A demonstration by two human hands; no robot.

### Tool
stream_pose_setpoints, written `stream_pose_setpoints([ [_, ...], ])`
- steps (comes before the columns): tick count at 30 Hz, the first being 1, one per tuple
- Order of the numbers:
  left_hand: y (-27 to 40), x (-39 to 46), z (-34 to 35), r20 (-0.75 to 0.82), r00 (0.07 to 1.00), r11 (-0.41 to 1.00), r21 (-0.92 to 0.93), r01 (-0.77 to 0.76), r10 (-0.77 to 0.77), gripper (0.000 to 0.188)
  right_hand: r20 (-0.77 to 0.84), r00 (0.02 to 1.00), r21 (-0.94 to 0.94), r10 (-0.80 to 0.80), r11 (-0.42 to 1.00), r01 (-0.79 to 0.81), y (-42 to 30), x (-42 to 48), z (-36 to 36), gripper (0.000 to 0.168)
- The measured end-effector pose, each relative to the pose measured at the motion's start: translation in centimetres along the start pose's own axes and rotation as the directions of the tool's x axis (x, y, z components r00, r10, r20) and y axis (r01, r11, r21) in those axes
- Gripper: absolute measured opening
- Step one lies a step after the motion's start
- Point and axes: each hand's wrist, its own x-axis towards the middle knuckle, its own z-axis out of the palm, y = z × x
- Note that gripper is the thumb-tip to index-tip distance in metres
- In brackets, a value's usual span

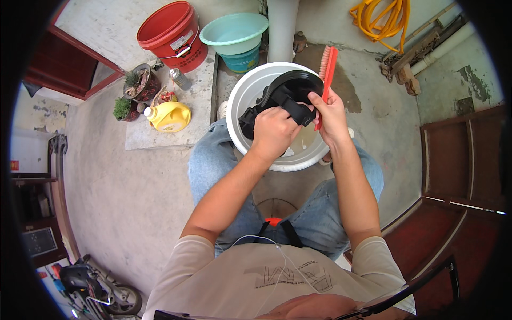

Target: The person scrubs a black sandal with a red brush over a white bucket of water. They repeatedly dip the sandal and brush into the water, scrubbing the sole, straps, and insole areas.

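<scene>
Over a white plastic basin between the knees is a black strapped article, with a glossy curved piece and wide bands; its exact kind is unclear. My left hand grips one of its black bands. My right hand holds a red-handled scrub brush upright, its pale bristles facing left. The thumb and fingers of that same hand also touch the black article's right end. More black straps hang down inside the basin's left side. Shallow cloudy liquid shows at the bottom.
A red bucket, a yellow jug, a spray can and potted plants stand at left. Mint basins sit beside a white column. A coiled yellow hose hangs at upper right. A motorcycle stands lower left.
</scene>
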Motion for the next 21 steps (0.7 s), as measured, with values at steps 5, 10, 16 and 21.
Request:
stream_pose_setpoints([
  [5,2.0,1.3,-1.2,-0.074,0.997,1.0,-0.018,0.014,-0.015,0.023,-0.021,0.997,0.187,-0.08,0.979,0.083,0.8,0.2,0.2,0.023],
  [10,1.5,1.0,-1.1,-0.1,0.994,0.994,-0.101,0.035,-0.046,0.022,-0.03,0.992,0.176,-0.124,0.976,0.127,0.7,0.2,-0.2,0.025],
  [16,0.1,1.9,-2.3,-0.335,0.934,0.977,-0.208,0.055,-0.124,0.01,-0.408,0.873,-0.226,-0.267,0.956,0.187,-0.8,0.0,0.3,0.025],
  [21,-3.1,0.7,-3.6,0.374,0.66,0.652,-0.168,0.739,-0.652,0.025,-0.499,0.766,-0.385,-0.404,0.896,0.222,-1.4,0.9,-1.6,0.035],
])
